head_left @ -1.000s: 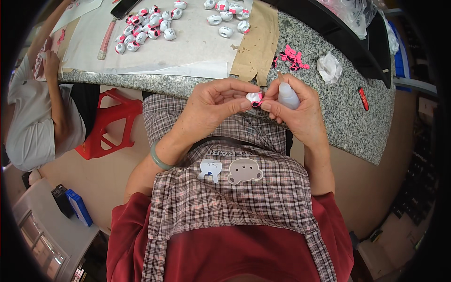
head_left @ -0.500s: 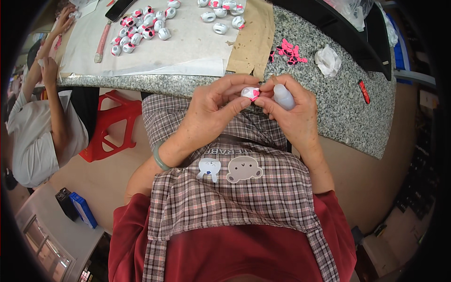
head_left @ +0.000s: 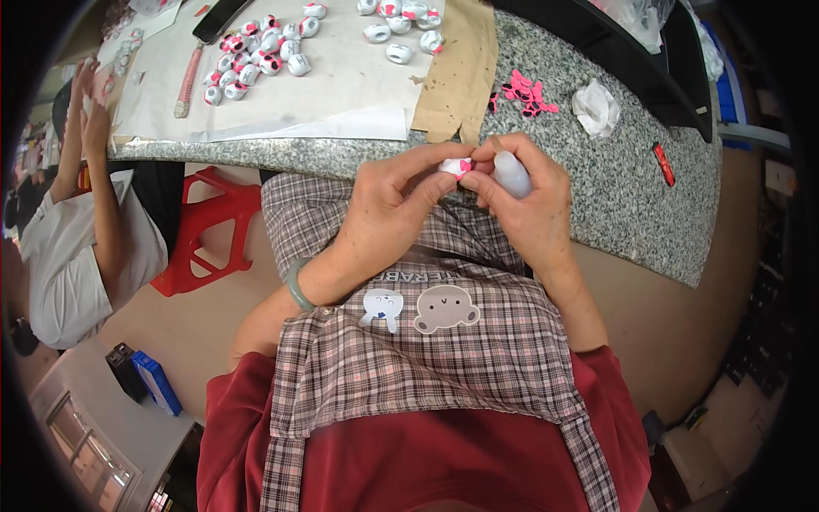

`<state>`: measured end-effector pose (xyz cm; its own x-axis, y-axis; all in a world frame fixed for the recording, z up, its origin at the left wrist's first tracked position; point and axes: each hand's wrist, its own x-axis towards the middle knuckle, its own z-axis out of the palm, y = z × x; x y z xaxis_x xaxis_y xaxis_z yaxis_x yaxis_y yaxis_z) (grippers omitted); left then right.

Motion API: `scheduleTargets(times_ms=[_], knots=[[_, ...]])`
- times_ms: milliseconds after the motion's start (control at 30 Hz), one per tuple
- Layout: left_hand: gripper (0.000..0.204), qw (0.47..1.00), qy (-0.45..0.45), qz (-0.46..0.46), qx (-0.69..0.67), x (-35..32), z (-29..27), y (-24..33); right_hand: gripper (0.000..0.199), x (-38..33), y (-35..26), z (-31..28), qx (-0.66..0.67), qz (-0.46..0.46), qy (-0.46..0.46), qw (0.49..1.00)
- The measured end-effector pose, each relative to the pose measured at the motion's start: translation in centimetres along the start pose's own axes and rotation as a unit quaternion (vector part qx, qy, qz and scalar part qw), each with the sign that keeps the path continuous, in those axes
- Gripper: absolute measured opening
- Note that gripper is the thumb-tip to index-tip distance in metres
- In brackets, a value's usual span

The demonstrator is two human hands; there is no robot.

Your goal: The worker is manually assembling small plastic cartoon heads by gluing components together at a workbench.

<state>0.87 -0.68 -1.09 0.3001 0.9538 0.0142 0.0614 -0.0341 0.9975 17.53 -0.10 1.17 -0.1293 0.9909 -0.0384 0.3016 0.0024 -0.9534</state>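
Observation:
Between the thumb and fingers of my left hand (head_left: 386,194) is a small rounded white plastic piece (head_left: 450,165) with a pink bow-shaped part on it. My right hand (head_left: 542,200) has a translucent squeeze bottle (head_left: 514,177) tucked in its palm. Its thumb and index finger meet at the pink side of the white piece, so both hands touch it. Just beyond, loose pink and black bow-shaped parts (head_left: 527,94) lie in a heap on the granite tabletop (head_left: 636,200). Where the bottle's tip points is hard to make out.
Many white-and-pink pieces (head_left: 271,43) cover part of the paper sheet (head_left: 341,94), beside a pink-handled tool (head_left: 188,81) and a phone (head_left: 220,19). Right lie crumpled tissue (head_left: 595,108) and a red cutter-like tool (head_left: 663,165). A co-worker (head_left: 94,239) sits left, near a red stool (head_left: 209,230).
My hands stay nearly in place; the white piece has tilted slightly between my fingers. The co-worker's hands have drawn back toward their body.

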Motion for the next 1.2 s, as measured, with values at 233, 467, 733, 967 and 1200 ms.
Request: scheduleTargets(times_ms=[233,467,733,967,1200], knots=[[0.03,0.947,-0.002,-0.089,-0.308,-0.2,0.2,-0.6,0.019,-0.5,0.3,0.3,0.089,-0.012,0.005,0.996],[0.029,0.968,0.015,-0.06,-0.243,-0.4,0.7,0.7,0.019,-1.1,0.6,1.2,0.129,-0.023,0.029,0.991],[0.026,0.975,0.027,-0.056,-0.212,-0.8,0.5,0.5,0.018,-1.2,1.1,2.5,0.197,-0.014,0.052,0.979],[0.023,0.964,0.027,-0.068,-0.254,-1.1,1.1,-0.1,0.016,-1.7,0.9,2.7,0.23,0.024,0.074,0.97],[0.025,0.948,-0.019,-0.074,-0.308,-1.1,-0.4,-0.2,0.015,-0.9,0.2,3.1,0.275,0.017,0.055,0.96]])
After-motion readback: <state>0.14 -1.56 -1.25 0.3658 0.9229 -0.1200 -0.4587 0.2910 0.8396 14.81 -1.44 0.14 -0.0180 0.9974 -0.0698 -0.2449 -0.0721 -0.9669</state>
